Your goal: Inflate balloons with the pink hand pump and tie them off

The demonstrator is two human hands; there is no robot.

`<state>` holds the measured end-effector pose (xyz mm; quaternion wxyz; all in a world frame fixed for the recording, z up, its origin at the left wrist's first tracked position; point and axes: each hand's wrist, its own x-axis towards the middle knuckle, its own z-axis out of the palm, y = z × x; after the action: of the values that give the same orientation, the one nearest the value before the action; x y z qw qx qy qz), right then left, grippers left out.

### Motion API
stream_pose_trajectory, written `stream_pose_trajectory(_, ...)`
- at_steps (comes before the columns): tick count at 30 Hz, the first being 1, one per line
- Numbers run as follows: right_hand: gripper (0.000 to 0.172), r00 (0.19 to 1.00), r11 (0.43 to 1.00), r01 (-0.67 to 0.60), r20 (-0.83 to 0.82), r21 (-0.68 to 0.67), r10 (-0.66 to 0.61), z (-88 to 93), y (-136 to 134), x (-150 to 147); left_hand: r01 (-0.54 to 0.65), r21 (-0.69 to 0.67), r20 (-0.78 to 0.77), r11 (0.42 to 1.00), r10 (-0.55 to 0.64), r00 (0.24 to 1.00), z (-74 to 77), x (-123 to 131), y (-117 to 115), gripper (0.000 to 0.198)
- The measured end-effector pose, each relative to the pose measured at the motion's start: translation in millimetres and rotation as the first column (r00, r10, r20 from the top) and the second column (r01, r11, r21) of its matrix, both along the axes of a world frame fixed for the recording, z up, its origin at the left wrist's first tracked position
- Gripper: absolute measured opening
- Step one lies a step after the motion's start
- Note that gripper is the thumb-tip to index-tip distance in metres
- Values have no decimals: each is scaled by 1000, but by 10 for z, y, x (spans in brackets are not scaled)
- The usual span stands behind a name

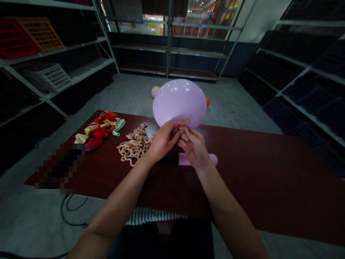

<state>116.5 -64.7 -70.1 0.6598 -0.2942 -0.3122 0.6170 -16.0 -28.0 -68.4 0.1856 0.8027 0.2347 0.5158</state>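
Note:
A large inflated purple balloon [179,100] rests at the far edge of the dark red table [258,172]. Right in front of it, my left hand [165,140] and my right hand [194,144] meet, both with fingers pinched together. Between them is a piece of tan cord [187,119], its looped end showing against the balloon. Whether the balloon's neck is in my fingers is hidden. A purple and black cylinder [198,159] lies below my hands, partly covered by my right wrist. To the left sits a tangled heap of tan cord [134,144].
Deflated red, yellow and green balloons [101,129] lie at the table's left, near a pixelated dark object [61,167]. Shelves with crates [40,34] stand left, right and behind. On the floor beyond are a pale balloon [155,91] and an orange one [207,102].

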Motion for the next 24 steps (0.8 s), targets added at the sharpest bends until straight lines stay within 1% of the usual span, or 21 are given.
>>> stream_pose_trajectory(4, 10, 993, 994, -112, -42, -8, 111, -6, -5, 17, -39, 85, 33, 996, 36, 999, 7, -3, -8, 13)
stream_pose_trajectory(6, 10, 991, 992, -127, -39, 3, 128, -9, -4, 13, -52, 97, 69, 994, 46, 997, 14, -4, -16, 10)
stream_pose_trajectory(7, 11, 992, 992, -124, -28, 9, 124, -9, -3, 7, -66, 80, 91, 995, 58, 994, 15, -4, -18, 7)
stream_pose_trajectory(9, 16, 995, 995, -97, 26, 28, 97, -7, -4, -9, -102, 1, 147, 995, 101, 984, 7, 1, -14, 3)
stream_pose_trajectory(11, 20, 989, 996, -63, 139, 64, 53, -6, -11, -31, -125, -119, 228, 985, 149, 962, -11, 10, -2, 9)
stream_pose_trajectory(12, 22, 977, 995, -45, 213, 90, 25, -8, -15, -43, -119, -184, 275, 976, 167, 947, -19, 17, 6, 13)
stream_pose_trajectory(14, 25, 930, 988, 5, 363, 152, -60, -15, -24, -66, -66, -310, 370, 948, 185, 910, -29, 33, 17, 19)
stream_pose_trajectory(16, 28, 866, 977, 60, 476, 203, -152, -27, -32, -86, 31, -432, 460, 901, 191, 867, -21, 49, 19, 27)
stream_pose_trajectory(18, 31, 810, 967, 99, 545, 236, -216, -38, -41, -97, 159, -530, 550, 833, 195, 812, 8, 60, 12, 34)
stream_pose_trajectory(21, 31, 745, 955, 110, 613, 276, -263, -51, -54, -97, 344, -614, 653, 711, 212, 727, 76, 50, 1, 40)
stream_pose_trajectory(22, 30, 728, 951, 107, 628, 291, -275, -58, -56, -94, 385, -634, 670, 671, 227, 706, 97, 40, 2, 40)
stream_pose_trajectory(24, 28, 706, 943, 104, 644, 316, -294, -81, -54, -90, 431, -678, 674, 596, 270, 688, 119, 18, 15, 39)
